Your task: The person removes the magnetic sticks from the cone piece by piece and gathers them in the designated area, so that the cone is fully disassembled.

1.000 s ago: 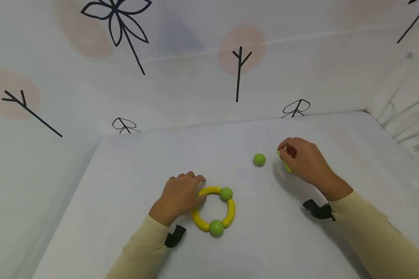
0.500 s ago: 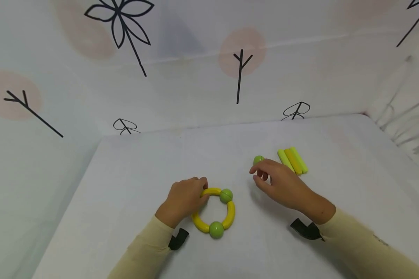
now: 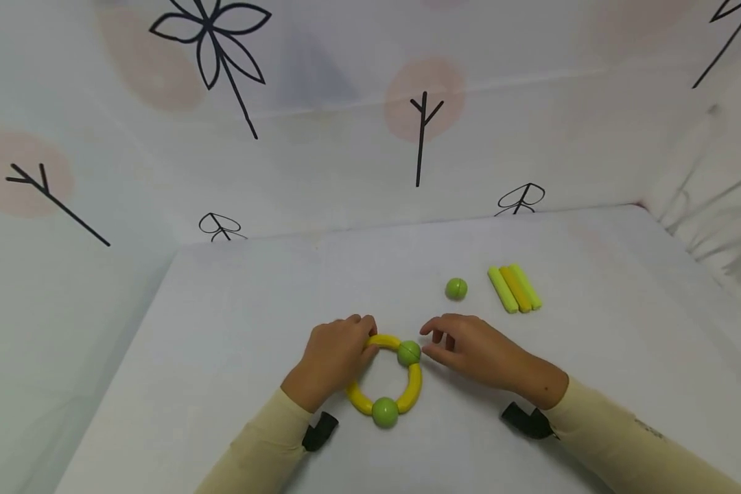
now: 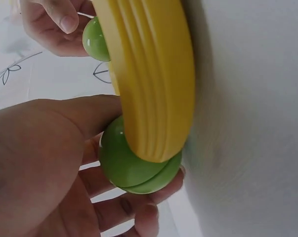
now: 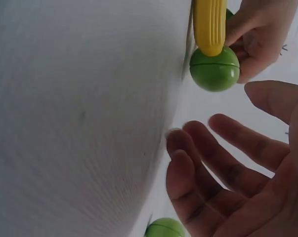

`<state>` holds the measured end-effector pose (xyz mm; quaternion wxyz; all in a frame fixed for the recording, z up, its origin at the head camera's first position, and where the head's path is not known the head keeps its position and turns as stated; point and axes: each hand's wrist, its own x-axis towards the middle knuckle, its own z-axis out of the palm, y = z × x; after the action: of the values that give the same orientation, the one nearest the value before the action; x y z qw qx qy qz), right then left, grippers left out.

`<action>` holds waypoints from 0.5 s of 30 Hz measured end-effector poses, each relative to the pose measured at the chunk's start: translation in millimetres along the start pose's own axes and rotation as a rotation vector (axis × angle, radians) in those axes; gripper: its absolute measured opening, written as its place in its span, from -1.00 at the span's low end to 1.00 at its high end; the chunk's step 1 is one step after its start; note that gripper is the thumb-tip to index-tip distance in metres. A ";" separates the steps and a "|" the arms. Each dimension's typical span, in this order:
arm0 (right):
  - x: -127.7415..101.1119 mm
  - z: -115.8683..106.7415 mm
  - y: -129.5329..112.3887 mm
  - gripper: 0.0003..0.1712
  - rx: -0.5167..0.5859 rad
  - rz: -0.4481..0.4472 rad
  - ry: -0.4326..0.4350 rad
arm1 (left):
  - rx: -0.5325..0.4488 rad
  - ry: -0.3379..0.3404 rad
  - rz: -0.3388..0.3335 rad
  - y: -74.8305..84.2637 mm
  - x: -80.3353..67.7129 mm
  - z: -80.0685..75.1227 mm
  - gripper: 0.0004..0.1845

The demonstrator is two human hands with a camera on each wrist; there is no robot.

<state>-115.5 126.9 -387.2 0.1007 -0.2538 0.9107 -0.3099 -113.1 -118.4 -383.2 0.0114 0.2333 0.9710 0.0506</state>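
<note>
A staged recording booth rather than a lived-in room: a white cloth-covered counter (image 3: 234,295) is boxed in along its far and side edges by hung backdrop sheets (image 3: 321,137) printed with black twig trees and pale pink circles.

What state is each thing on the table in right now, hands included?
Ring: flat on the table, partly assembled.
Loose ball: lying alone, untouched.
Three sticks: side by side, untouched.
Left hand: holding the ring's left side.
Right hand: open, fingers beside the ring's upper ball.
</note>
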 end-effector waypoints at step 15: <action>1.4 5.7 3.9 -0.64 0.068 -0.011 -0.105 | 0.006 0.113 0.084 8.0 2.8 0.9 -0.77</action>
<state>-116.3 125.9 -394.1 0.1553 -0.2709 0.8917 -0.3277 -111.9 -110.0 -383.2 -0.0461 0.2706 0.9596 0.0613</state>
